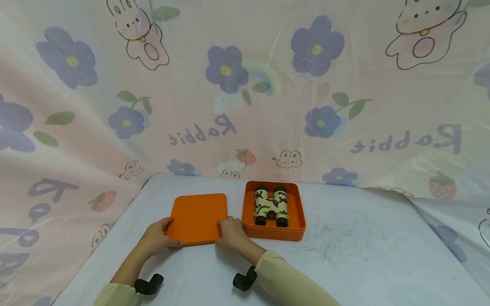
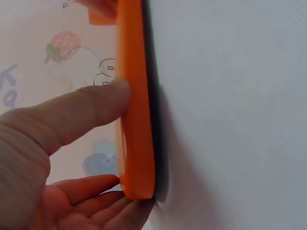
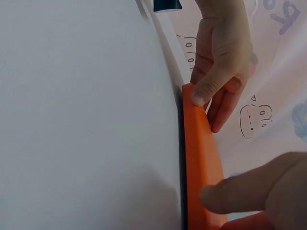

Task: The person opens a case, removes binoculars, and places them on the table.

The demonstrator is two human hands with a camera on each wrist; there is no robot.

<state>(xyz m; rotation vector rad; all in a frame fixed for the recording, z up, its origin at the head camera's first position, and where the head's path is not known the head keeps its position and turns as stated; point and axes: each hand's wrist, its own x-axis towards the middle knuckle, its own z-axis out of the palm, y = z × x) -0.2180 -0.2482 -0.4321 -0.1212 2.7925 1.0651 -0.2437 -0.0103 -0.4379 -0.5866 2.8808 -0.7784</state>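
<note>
In the head view a flat orange lid (image 1: 197, 219) lies close over the white table, left of an orange box. My left hand (image 1: 157, 238) grips its left side, with the thumb at the near corner. On the opposite side my right hand (image 1: 231, 234) holds the lid, its knuckles right beside the box. The left wrist view shows the left thumb (image 2: 103, 101) on the lid's edge (image 2: 136, 105) and fingers at its corner; a dark shadow runs under that edge. In the right wrist view both thumbs press the orange edge (image 3: 194, 143).
The open orange box (image 1: 273, 235) stands right of the lid, holding camouflage-patterned binoculars (image 1: 262, 206). Black wrist-worn pieces (image 1: 150, 284) sit at both wrists, low over the white table (image 1: 363, 242). A printed curtain (image 1: 264, 110) with flowers and rabbits rises behind and at the sides.
</note>
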